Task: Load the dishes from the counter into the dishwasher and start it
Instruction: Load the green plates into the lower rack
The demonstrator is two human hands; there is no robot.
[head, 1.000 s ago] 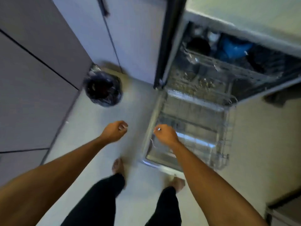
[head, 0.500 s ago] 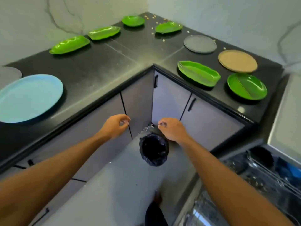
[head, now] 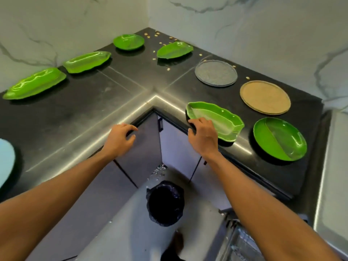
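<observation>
While your left hand (head: 119, 140) hangs loosely curled and empty at 11 o'clock, your right hand (head: 204, 137) pinches the near rim of the glossy green leaf-shaped dish (head: 220, 119) lying on the black stone counter (head: 84, 110) at 1 o'clock.

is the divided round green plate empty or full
Empty: both halves of the plate show bare glossy green, with nothing in them.
</observation>
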